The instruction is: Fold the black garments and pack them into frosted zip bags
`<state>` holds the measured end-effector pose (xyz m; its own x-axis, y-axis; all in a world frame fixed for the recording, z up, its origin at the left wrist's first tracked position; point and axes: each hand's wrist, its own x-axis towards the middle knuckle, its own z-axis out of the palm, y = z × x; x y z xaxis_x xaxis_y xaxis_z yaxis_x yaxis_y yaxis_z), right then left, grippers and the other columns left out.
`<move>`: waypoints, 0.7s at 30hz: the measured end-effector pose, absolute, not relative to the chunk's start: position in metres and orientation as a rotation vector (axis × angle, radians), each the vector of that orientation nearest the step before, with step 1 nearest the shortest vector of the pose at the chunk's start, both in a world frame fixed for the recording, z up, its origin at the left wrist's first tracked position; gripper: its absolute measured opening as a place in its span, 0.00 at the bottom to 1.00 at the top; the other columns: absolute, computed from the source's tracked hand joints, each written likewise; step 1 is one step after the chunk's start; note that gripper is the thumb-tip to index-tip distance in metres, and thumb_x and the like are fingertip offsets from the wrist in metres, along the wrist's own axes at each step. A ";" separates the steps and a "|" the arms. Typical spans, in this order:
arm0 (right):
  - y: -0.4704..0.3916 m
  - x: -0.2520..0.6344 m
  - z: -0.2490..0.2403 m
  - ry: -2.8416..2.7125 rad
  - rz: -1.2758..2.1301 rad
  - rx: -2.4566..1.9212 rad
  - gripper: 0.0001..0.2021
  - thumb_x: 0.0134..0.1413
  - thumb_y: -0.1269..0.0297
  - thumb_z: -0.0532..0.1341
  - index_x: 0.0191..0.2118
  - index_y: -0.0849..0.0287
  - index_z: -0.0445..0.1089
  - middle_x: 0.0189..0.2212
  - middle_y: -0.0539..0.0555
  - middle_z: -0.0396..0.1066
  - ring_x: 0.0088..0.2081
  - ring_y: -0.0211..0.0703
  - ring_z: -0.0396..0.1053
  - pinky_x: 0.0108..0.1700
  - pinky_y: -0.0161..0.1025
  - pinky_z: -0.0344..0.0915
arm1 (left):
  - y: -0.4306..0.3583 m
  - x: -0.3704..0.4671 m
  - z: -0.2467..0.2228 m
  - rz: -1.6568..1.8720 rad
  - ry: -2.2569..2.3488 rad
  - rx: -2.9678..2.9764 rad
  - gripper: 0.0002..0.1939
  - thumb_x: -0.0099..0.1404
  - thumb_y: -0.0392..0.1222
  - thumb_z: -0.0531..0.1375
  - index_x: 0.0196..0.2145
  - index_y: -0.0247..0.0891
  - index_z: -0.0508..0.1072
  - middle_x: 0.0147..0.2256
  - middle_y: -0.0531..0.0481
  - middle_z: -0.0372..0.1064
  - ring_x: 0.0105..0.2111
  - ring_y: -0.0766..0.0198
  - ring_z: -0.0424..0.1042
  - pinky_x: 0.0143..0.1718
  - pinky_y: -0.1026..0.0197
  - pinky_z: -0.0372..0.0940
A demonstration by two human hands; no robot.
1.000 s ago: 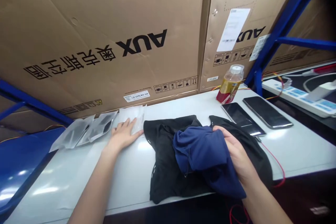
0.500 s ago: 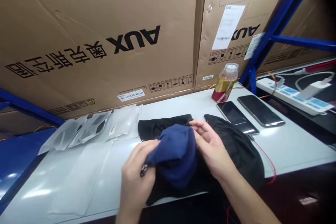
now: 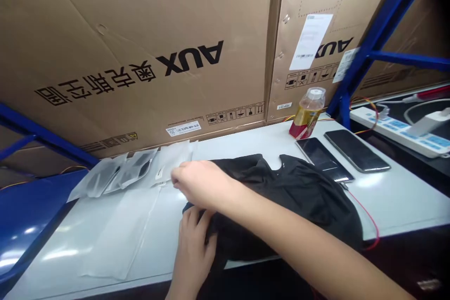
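My right hand (image 3: 198, 182) reaches across to the left above my left hand, its fingers curled together. Whatever those fingers hold, if anything, is hidden. Below it, my left hand (image 3: 195, 239) has bent fingers pressed on dark cloth near the table's front. A small edge of blue cloth (image 3: 187, 206) shows between the two hands; the rest of it is hidden. Black garments (image 3: 309, 197) lie spread under and beside my right forearm. Frosted plastic bags (image 3: 131, 173) lie just left of my right hand.
Large cardboard boxes (image 3: 147, 23) stand behind the white table (image 3: 168, 229). A drink bottle (image 3: 307, 115), two phones (image 3: 323, 159) (image 3: 356, 150) and a power strip (image 3: 401, 131) are at the right. Blue frame bars (image 3: 379, 33) rise at the sides; a red cable (image 3: 369, 220) hangs over the edge.
My right hand has left the right side of the blue cloth and crossed leftward over my left hand. The blue cloth, earlier held up between both hands, is now mostly out of sight.
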<state>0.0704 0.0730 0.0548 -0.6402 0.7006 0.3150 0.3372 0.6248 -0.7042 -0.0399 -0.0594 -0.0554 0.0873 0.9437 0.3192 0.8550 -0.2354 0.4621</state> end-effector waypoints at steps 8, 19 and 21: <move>0.059 0.020 0.030 -2.525 0.754 -0.837 0.10 0.52 0.75 0.71 0.25 0.57 0.73 0.31 0.53 0.79 0.38 0.52 0.79 0.43 0.49 0.74 | -0.066 -0.063 -0.074 0.904 1.831 2.160 0.22 0.70 0.36 0.56 0.60 0.43 0.72 0.57 0.39 0.73 0.60 0.38 0.71 0.57 0.33 0.72; 0.013 0.198 0.024 -1.873 1.159 -0.865 0.13 0.63 0.69 0.66 0.52 0.53 0.74 0.46 0.53 0.78 0.48 0.48 0.75 0.53 0.45 0.71 | -0.040 0.015 -0.002 1.618 1.988 1.958 0.43 0.68 0.43 0.66 0.73 0.52 0.51 0.69 0.40 0.50 0.70 0.42 0.53 0.69 0.35 0.58; 0.003 0.208 0.019 -1.361 1.358 -0.870 0.12 0.64 0.61 0.67 0.51 0.53 0.74 0.45 0.53 0.79 0.46 0.48 0.76 0.50 0.45 0.73 | -0.044 0.031 -0.005 1.514 1.873 1.812 0.48 0.68 0.48 0.67 0.75 0.51 0.45 0.69 0.38 0.50 0.67 0.43 0.60 0.63 0.41 0.68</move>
<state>0.2075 0.0032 0.0186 -0.2569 0.9545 0.1517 -0.1494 0.1159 -0.9820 0.0308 -0.0438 -0.0045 -0.2717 0.8081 0.5226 0.6806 -0.2226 0.6980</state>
